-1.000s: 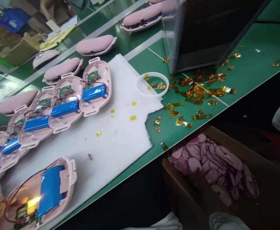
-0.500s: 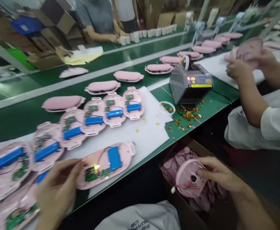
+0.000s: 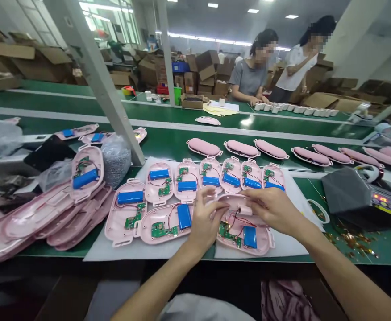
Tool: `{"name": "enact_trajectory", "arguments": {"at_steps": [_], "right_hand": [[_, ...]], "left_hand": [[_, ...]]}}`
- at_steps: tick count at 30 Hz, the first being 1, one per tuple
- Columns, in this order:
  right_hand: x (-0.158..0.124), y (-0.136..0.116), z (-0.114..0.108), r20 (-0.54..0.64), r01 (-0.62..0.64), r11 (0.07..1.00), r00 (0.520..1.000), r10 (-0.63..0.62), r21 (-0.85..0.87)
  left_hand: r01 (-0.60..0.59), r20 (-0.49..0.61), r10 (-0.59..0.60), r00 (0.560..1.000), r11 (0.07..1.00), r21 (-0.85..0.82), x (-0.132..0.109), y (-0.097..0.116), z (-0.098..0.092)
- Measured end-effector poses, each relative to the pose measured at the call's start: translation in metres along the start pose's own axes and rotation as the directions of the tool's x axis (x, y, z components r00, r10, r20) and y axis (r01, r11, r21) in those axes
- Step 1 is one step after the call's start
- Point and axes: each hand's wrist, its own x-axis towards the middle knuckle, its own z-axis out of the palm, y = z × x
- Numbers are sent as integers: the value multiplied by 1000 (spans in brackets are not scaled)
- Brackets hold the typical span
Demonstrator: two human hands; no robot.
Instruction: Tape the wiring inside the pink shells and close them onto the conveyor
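Observation:
My left hand [image 3: 205, 219] and my right hand [image 3: 277, 208] are both closed on a pink plastic cover [image 3: 233, 200], one at each side. Held tilted, the cover hangs just above an open pink shell [image 3: 265, 243] near the table's front edge. Red and dark wires [image 3: 240, 219] run between cover and shell; their ends are hard to make out. Inside that shell sit a green circuit board [image 3: 227, 234] and a blue battery pack [image 3: 249, 237]. Left of my left hand lies another open shell [image 3: 164, 214] with the same kind of parts.
Several more open shells [image 3: 187, 167] lie on white foam sheet [image 3: 98, 249]. Stacked empty shells [image 3: 41, 214] are at the left, near a slanted post [image 3: 98, 76]. Closed pink units [image 3: 242, 148] line the back. A tape dispenser [image 3: 349, 191] and amber scraps [image 3: 356, 240] are right. Co-workers [image 3: 249, 80] stand across.
My right hand has brought the pink cover up from beside the box to above the shell. My left hand has moved from the shell's edge onto the cover. The view has turned left and up.

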Motion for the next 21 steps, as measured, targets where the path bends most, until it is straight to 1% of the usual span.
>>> {"name": "enact_trajectory", "arguments": {"at_steps": [1,2,3,4,5,6,8,10,12,14,15,16,17,18,19,20,21], "right_hand": [[2,0,-1,-6,-19,1000,1000,19,11],[4,0,-1,-15,-45,999,999,45,16],[7,1,-1,-17,-68,998,998,68,13],[9,2,1,-13,-84,996,996,84,3],[12,2,5,-11,-86,996,996,86,-14],[15,2,9,-14,-79,996,997,79,-31],[22,-1,21,-36,-67,996,997,65,-52],[27,-6,32,-67,-80,996,995,78,-43],[32,-11,38,-83,-96,995,992,94,-16],[32,-7,38,-96,-72,997,993,74,28],[28,0,35,-129,-54,995,990,64,78],[21,11,29,-196,-49,986,977,80,157],[9,27,23,-313,-67,962,938,151,263],[-8,46,15,-462,-101,907,834,301,408],[-29,68,8,-577,-120,812,645,501,571],[-51,93,0,-606,-107,686,385,696,720],[-74,118,-7,-528,-42,536,122,840,843]], "left_hand": [[87,20,-86,996,991,-102,1,-1,1],[197,62,-187,980,956,-218,3,-2,2],[307,116,-284,952,899,-314,4,-2,4],[396,169,-358,918,838,-375,6,-2,5],[455,212,-403,890,792,-407,7,-3,5],[482,236,-421,876,772,-415,9,-3,6],[494,250,-427,869,780,-384,13,-3,6],[516,280,-440,853,789,-334,17,-3,4],[545,351,-452,820,803,-241,21,-5,2],[560,437,-458,774,817,-136,26,-11,-1],[566,459,-468,755,819,-96,29,-14,-2],[568,459,-480,747,820,-67,32,-19,-4],[572,448,-496,744,819,-44,34,-23,-5],[577,424,-514,746,816,-25,36,-27,-7],[580,394,-532,750,814,-4,38,-30,-9],[584,366,-549,751,812,19,38,-32,-10],[591,347,-566,748,806,41,39,-33,-12]]}}
